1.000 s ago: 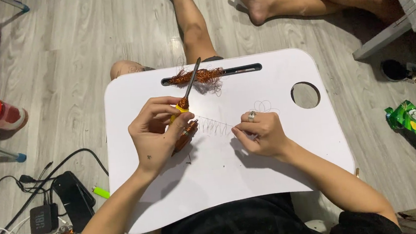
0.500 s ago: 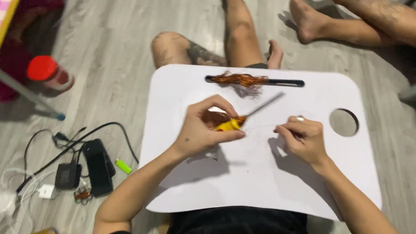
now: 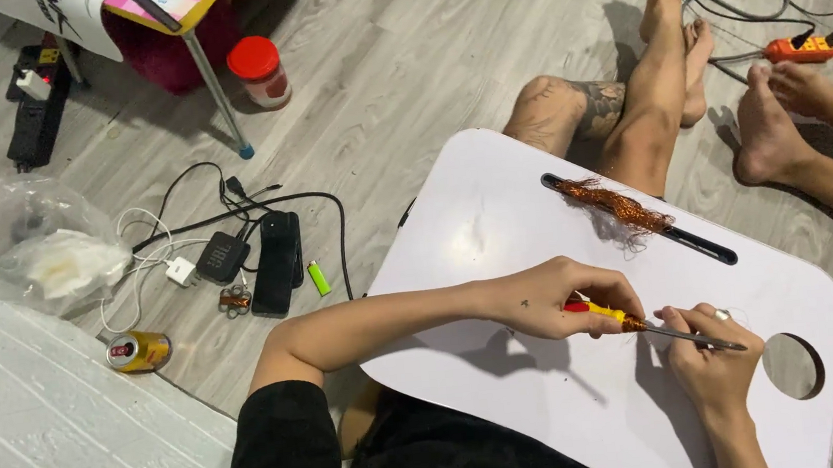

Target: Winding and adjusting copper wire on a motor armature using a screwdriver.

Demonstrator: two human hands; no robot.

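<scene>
left hand (image 3: 553, 302) gripping screwdriver (image 3: 645, 324), right hand (image 3: 714, 364) on white lap tray (image 3: 496, 227)

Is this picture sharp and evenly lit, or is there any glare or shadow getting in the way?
In the head view, light is soft and even; the left hand casts a dark shadow onto the white lap tray, which shows only a faint sheen, no hard glare. The screwdriver and right hand look sharp; straight edges bow slightly near the frame borders.

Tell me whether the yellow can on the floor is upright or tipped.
Tipped: the yellow can lies on its side on the floor, top facing left.
</scene>
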